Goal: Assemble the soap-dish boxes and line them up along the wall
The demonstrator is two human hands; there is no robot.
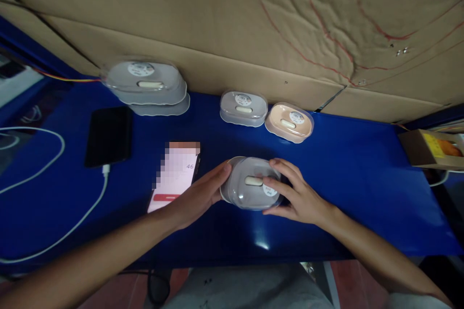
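An oval grey container (227, 187) is between my two hands, above the blue table. Its clear lid (241, 197) carries a cream-coloured handle and a round white sticker, and appears shifted a little to the right of the grey base. My left hand (213, 186) grips the base at its left end, thumb on top and the other fingers mostly hidden. From the right, my right hand (293, 193) holds the lid, with fingers on its top and edge and the thumb along the near side. Whether the lid is seated on the base, I cannot tell.
Behind stand a smaller grey lidded container (243, 108), a peach one (289, 123) and stacked larger grey ones (145, 84). A lit phone (177, 169) and a dark tablet-like device (108, 136) with a white cable (97, 212) lie left. An open cardboard box (420, 149) stands right.
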